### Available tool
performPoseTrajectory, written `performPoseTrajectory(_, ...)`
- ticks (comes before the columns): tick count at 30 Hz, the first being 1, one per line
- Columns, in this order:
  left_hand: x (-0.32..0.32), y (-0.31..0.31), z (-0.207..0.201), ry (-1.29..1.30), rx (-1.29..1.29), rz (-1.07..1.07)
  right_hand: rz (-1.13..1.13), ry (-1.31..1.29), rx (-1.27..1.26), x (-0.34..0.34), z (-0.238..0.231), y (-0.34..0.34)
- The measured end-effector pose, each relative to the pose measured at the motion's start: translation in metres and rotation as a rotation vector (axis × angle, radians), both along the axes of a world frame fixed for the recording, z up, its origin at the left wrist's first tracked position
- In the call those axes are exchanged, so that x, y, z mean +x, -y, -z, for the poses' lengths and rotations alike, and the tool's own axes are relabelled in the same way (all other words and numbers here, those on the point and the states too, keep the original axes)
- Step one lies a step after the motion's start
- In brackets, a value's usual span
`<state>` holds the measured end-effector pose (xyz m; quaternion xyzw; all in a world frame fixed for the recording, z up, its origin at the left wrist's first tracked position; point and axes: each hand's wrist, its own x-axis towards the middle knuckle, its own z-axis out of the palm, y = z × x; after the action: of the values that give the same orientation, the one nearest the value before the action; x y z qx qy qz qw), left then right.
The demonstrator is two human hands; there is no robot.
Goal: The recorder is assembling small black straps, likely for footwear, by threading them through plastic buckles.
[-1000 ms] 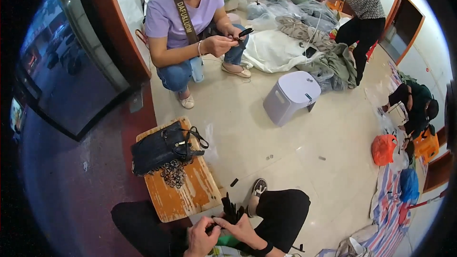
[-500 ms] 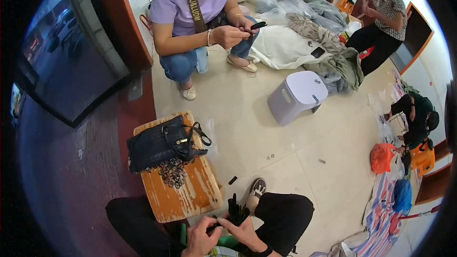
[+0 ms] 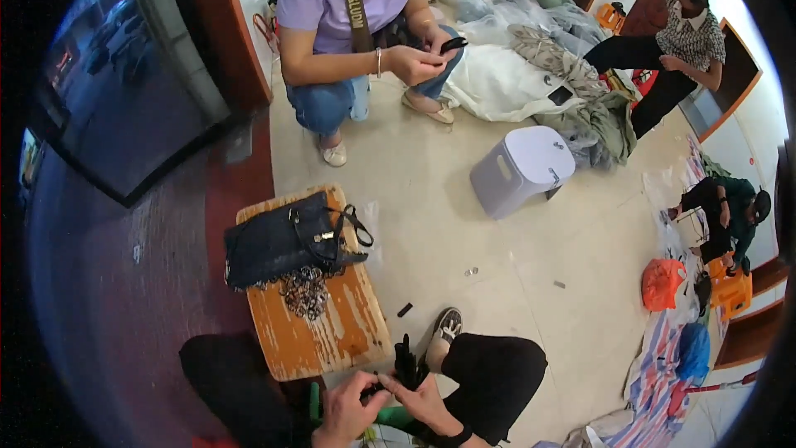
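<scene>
Wooden stool (image 3: 278, 332) looks rough, rings (image 3: 305, 292) shiny metal, black strips (image 3: 405, 362) possibly cloth.

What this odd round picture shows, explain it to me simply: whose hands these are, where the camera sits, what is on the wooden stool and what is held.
There is no machine here, just a person's bare left hand and right hand. The camera is worn on that person's head, looking down; its wide fisheye lens bends straight edges. The worn wooden stool bears a black handbag and a heap of small metallic rings. The right hand holds a bunch of black strips. The left fingers meet it at a small dark piece, too hidden to identify.
</scene>
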<state>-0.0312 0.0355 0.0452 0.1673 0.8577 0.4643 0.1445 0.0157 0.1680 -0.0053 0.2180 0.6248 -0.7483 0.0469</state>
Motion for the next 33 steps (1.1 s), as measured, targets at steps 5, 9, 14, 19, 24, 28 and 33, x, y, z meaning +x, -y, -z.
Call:
performPoseTrajectory(5, 0.001, -0.002, 0.011, -0.192, -0.049, -0.059, 0.134, 0.016, -0.02, -0.009, -0.019, 0.002)
performPoseTrajectory(9, 0.011, -0.002, -0.028, -0.289, 0.074, -0.091, 0.226, 0.055, -0.258, -0.003, -0.068, 0.004)
performPoseTrajectory(14, 0.028, 0.012, -0.033, -0.294, 0.088, -0.133, 0.21, 0.025, -0.475, 0.007, -0.079, 0.017)
performPoseTrajectory(19, 0.049, 0.025, -0.027, -0.082, 0.274, -0.207, 0.156, 0.048, -0.628, 0.024, -0.073, 0.025)
performPoseTrajectory(24, 0.057, 0.034, -0.016, -0.071, 0.401, -0.164, 0.14, 0.023, -0.491, 0.03, -0.073, 0.031)
performPoseTrajectory(28, 0.04, 0.04, -0.016, 0.251, 0.591, -0.169, 0.059, -0.066, -0.542, 0.023, -0.061, 0.019)
performPoseTrajectory(33, 0.034, 0.048, -0.007, 0.969, 0.985, -0.137, 0.108, -0.103, -0.388, 0.02, -0.06, 0.013)
